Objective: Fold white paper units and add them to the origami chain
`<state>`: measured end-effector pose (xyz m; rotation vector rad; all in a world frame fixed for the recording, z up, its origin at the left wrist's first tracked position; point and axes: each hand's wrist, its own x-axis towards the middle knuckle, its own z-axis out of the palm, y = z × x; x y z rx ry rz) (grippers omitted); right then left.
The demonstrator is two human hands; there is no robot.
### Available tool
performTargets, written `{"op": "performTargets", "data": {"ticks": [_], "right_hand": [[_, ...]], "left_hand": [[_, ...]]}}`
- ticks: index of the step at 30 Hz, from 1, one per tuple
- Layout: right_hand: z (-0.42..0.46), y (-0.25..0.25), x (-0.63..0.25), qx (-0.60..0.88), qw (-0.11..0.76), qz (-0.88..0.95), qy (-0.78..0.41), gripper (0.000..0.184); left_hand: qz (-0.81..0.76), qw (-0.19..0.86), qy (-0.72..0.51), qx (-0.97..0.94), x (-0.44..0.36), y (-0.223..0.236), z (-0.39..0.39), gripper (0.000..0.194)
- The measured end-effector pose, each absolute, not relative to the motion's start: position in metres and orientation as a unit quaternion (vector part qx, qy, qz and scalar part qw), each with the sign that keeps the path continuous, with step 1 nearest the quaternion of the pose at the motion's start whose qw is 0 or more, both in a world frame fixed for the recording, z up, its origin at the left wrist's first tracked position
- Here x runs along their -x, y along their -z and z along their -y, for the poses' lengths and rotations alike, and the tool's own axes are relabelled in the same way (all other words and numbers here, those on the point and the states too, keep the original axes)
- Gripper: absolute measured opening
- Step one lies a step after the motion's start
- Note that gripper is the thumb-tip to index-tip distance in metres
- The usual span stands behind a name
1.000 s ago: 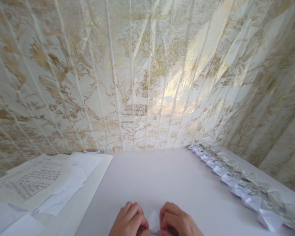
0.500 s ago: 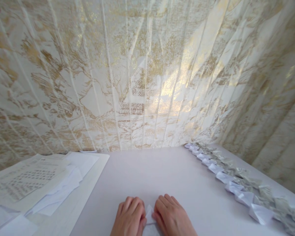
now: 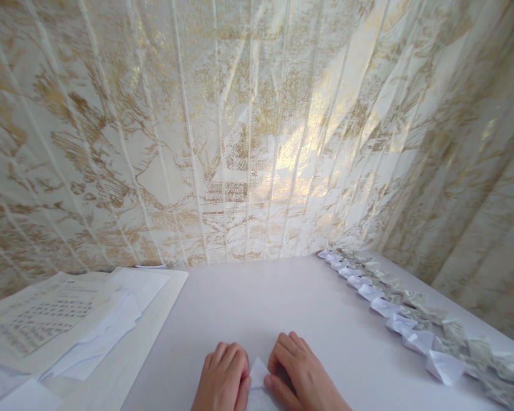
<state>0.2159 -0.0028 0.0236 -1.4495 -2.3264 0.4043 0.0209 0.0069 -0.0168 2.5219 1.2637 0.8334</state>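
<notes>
A small piece of white paper [image 3: 259, 374], folded to a point at its far end, lies on the table between my two hands near the bottom edge of the view. My left hand [image 3: 225, 374] is closed, its fingers curled down and the thumb side against the paper's left edge. On the other side, my right hand [image 3: 297, 368] has bent fingers, with the thumb at the paper's right edge and a small gap between thumb and forefinger. The paper's near part runs out of view at the bottom.
Rows of folded white paper pieces [image 3: 417, 339] and greyish printed ones [image 3: 454, 331] line the table's right side. At left lie loose white sheets [image 3: 107, 337] and a printed sheet [image 3: 51, 314]. A gold-patterned curtain [image 3: 231, 142] hangs behind the table [image 3: 240, 297].
My right hand has moved slightly up and its thumb has parted from the fingers, baring more of the paper's point. My left hand stays nearly in place. The view has shifted a little.
</notes>
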Motion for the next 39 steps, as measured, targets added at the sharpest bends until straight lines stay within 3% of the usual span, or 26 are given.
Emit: {"op": "performTargets", "data": {"ticks": [20, 29, 33, 36, 39], "right_hand": [[0.003, -0.018, -0.202, 0.572, 0.250, 0.761, -0.177, 0.024], [0.006, -0.035, -0.223, 0.567, 0.196, 0.760, -0.248, 0.034], [0.007, -0.037, -0.228, 0.549, 0.230, 0.759, -0.265, 0.035], [0.006, -0.033, -0.219, 0.510, 0.248, 0.781, -0.262, 0.033], [0.005, -0.030, -0.206, 0.495, 0.205, 0.815, -0.218, 0.032]], "left_hand": [[-0.445, 0.134, -0.308, -0.830, -0.025, 0.009, -0.004, 0.016], [-0.448, 0.182, -0.307, -0.819, -0.022, 0.009, -0.007, 0.015], [-0.453, 0.182, -0.311, -0.815, -0.023, 0.009, -0.007, 0.013], [-0.451, 0.191, -0.317, -0.812, -0.024, 0.008, -0.006, 0.014], [-0.444, 0.203, -0.328, -0.809, -0.025, 0.006, -0.004, 0.013]]}}
